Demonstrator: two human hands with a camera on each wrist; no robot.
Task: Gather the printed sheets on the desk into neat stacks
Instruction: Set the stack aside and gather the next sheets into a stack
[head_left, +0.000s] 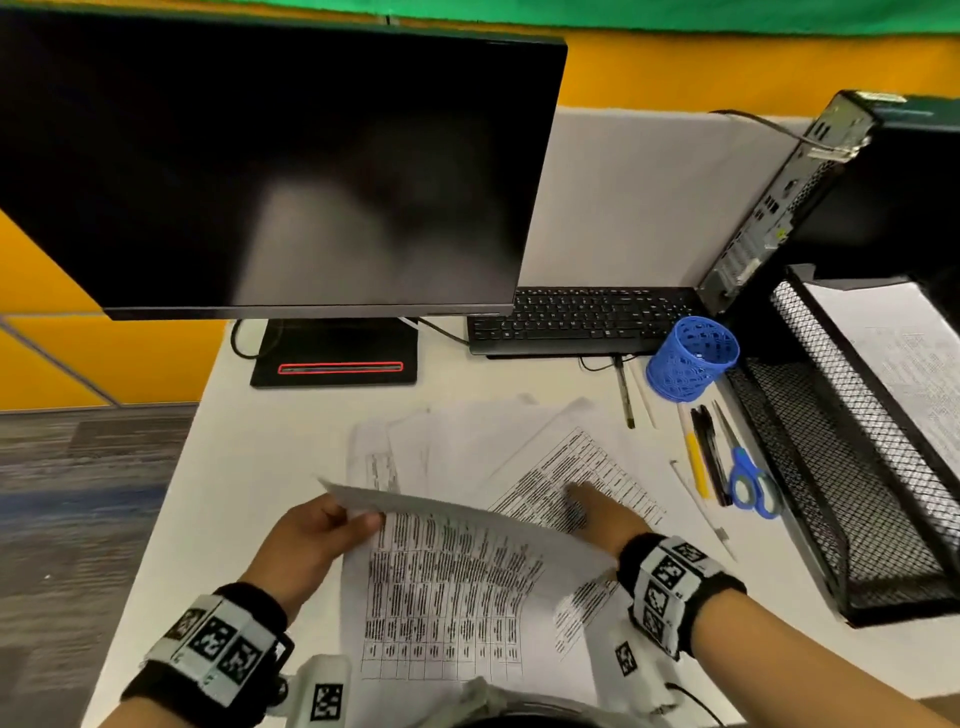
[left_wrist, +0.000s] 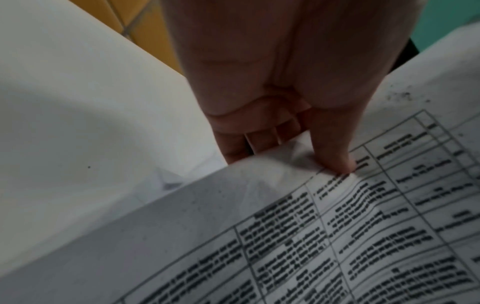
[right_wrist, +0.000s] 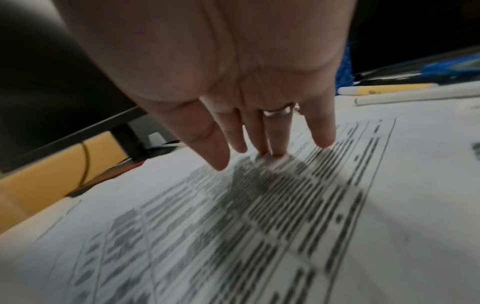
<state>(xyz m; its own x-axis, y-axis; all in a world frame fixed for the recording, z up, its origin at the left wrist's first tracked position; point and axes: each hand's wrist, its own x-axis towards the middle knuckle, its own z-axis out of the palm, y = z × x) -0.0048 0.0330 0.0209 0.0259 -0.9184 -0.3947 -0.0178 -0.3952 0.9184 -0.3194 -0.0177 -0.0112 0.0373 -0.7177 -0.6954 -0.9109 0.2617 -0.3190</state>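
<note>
While your left hand pinches the far-left corner of one printed sheet, thumb on top and fingers curled beneath, and holds it raised over the near middle of the desk, the gathering looks barely begun. Your right hand lies with its fingers straight, tips pressing a second tabled sheet that lies flat just to the right, so it grips nothing. Beyond these, several more loose sheets are fanned at odd angles toward the monitor stand, overlapping and unaligned; no squared stack is on the desk yet. At the far right, some paper already lies in the mesh tray, though you cannot tell whether it belongs to this job. As for writing, the sheets carry dense ruled tables of text, but it is too blurred to read in any view, and no brand or label can be made out.
</note>
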